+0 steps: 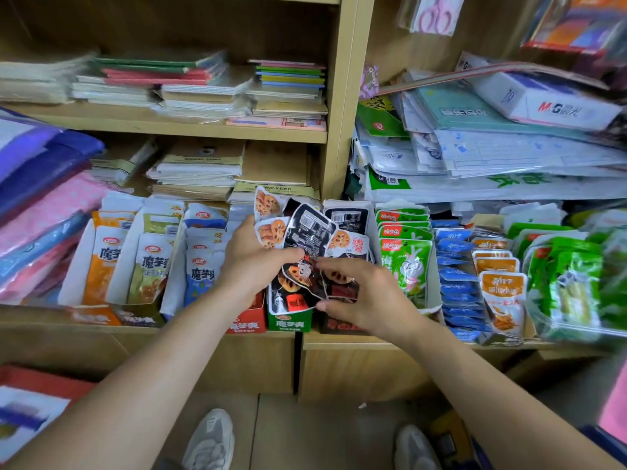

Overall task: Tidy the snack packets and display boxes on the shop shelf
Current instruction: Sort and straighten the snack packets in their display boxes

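Left hand [251, 262]: enters from the lower left on a bare forearm, back toward the camera, raised in front of the lower shelf [325, 342]. Fingers curled, thumb laid across the front, gripping a fanned bunch of lotus-root snack packets [307, 232]. Right hand [368, 296]: enters from the lower right, palm down, just beside the left hand. Fingers bent, forefinger above and thumb below, pinching the lower packets of the same bunch. Bunch held up over the green display box [290, 321], with the red display box [246, 322] just to its left; some packets face forward, one back forward with the barcode showing. Shelf: light wood, packed side by side with open boxes of upright packets. To the left, orange, olive and blue konjac packets [152, 266]; to the right, green packets [405, 262], then a row of blue packets [458, 286]. Above, two wooden shelves stacked with flat exercise books [203, 93]. In the right bay, a loose, tilted heap of paper goods [509, 144]. Below, plain cabinet fronts, a tiled floor [322, 435] and grey shoes [210, 439].
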A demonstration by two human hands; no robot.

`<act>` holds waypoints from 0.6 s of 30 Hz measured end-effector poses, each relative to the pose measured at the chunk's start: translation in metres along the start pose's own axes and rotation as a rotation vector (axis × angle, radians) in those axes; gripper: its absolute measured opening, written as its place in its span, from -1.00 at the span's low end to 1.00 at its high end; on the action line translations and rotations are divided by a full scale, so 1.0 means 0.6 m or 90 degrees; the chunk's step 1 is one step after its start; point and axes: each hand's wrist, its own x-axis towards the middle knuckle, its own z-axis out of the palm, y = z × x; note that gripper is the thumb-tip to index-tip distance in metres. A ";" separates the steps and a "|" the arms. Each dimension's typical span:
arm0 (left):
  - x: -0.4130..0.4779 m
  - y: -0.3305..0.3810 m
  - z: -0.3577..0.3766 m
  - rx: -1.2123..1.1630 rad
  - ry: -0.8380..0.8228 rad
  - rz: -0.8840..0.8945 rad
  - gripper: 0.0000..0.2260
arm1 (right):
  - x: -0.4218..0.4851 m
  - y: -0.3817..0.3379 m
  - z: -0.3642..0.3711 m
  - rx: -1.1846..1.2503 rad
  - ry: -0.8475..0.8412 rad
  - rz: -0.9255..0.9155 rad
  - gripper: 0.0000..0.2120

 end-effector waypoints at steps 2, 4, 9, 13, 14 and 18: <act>0.003 0.003 -0.003 -0.014 0.029 0.006 -0.51 | -0.005 0.015 -0.014 -0.130 -0.001 0.013 -0.26; 0.007 0.003 -0.010 -0.044 0.062 0.018 -0.53 | -0.008 0.026 -0.017 -0.200 -0.037 0.021 -0.30; 0.018 0.002 -0.024 -0.055 0.097 0.046 -0.54 | -0.006 0.038 -0.034 -0.142 0.044 -0.008 -0.71; 0.018 0.000 -0.024 -0.026 0.088 0.053 -0.50 | 0.003 0.047 -0.068 -0.202 0.211 0.049 -0.93; 0.017 0.000 -0.023 -0.020 0.089 0.056 -0.51 | 0.007 0.050 -0.076 -0.217 0.246 0.082 -0.90; 0.015 0.002 -0.022 -0.012 0.091 0.057 -0.52 | 0.018 0.041 -0.095 -0.130 0.411 0.171 -0.82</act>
